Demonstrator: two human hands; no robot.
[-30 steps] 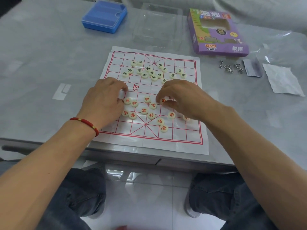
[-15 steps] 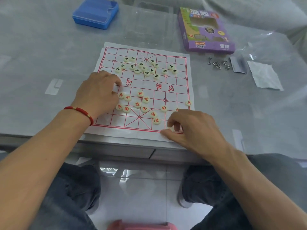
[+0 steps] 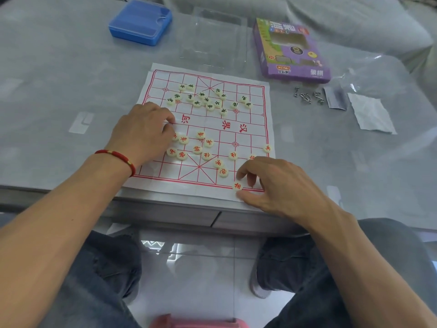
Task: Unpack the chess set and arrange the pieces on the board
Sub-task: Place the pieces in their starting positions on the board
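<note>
The paper chess board [image 3: 250, 114], white with red lines, lies flat on the grey table. Green-lettered pieces [image 3: 208, 100] are scattered over its far half and red-lettered pieces [image 3: 201, 150] over its near half. My right hand [image 3: 281, 185] hovers over the near right corner. A single red piece [image 3: 237, 186] lies on the bottom line between its thumb and index fingertip, in full view, with no visible grip. My left hand [image 3: 144, 133] rests on the board's left side with loosely curled fingers, its fingertips beside a red piece [image 3: 175, 137].
A blue plastic case [image 3: 140, 21] sits at the far left, with a clear plastic lid [image 3: 215, 39] beside it. The purple game box [image 3: 290, 50], small metal puzzle rings [image 3: 307, 95] and a white paper slip [image 3: 371, 114] lie to the right. The table's front edge runs just below the board.
My right hand moved from the board's middle to the near right corner, carrying a red piece, and set it on the bottom line; its fingers have since lifted off. The left hand stayed put.
</note>
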